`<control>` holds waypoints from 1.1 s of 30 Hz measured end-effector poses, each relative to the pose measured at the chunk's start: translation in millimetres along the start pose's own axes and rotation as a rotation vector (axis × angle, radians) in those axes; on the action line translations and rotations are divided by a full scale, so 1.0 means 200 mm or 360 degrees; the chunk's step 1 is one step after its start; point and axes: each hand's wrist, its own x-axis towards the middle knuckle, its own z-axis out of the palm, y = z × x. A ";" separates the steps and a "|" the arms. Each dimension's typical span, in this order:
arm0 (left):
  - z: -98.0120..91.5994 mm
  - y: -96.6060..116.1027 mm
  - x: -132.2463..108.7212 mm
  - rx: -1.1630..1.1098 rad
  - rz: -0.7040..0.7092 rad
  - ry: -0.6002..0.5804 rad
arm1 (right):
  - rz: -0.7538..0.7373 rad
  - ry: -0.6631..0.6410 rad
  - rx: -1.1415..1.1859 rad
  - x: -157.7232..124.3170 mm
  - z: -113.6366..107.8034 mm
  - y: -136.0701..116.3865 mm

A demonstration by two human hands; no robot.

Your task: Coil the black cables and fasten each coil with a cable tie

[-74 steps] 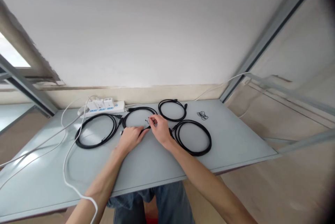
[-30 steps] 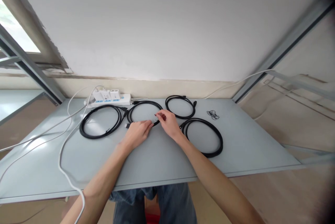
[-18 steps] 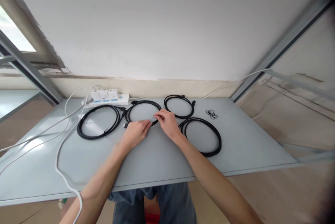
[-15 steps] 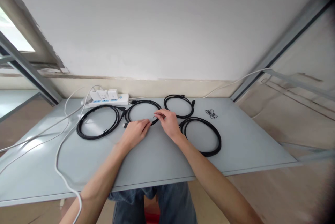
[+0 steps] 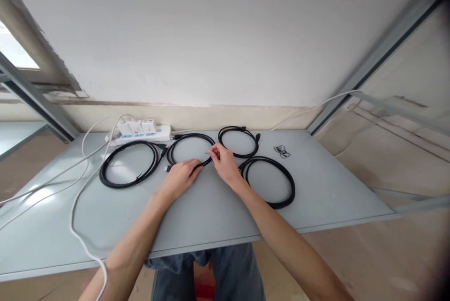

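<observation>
A black coiled cable [image 5: 195,135] lies in the middle of the table, a plug at its back left and another beside my left hand. My left hand [image 5: 180,178] is closed on the near side of this coil, thumb and fingers pressed around the strands. Just right of it, my right hand [image 5: 225,164] pinches a short, thin black twist tie [image 5: 207,153], whose end sticks out from the fingertips over the coil. A small tangle of thin black ties [image 5: 282,151] lies farther right.
One coiled cable [image 5: 121,185] with a tie around it rests on the left, another [image 5: 242,155] at the back, a third [image 5: 292,184] right of my right forearm. A white power strip [image 5: 163,132] with chargers stands by the wall. A white cord [image 5: 72,219] crosses the table's left side.
My right hand has shifted slightly away from my left hand, the tie still between its fingertips. My left hand stays on the coil, and more of the strands show beside it. The view has moved slightly.
</observation>
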 end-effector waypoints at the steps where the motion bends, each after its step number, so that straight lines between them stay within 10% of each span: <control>1: 0.00 0.00 0.00 -0.0004 0.0004 0.0004 | -0.0018 -0.0031 -0.0017 0.00 0.00 0.00; 33: 0.01 0.00 0.00 -0.0094 -0.0031 0.0032 | -0.0180 -0.0067 0.0057 0.01 0.00 0.01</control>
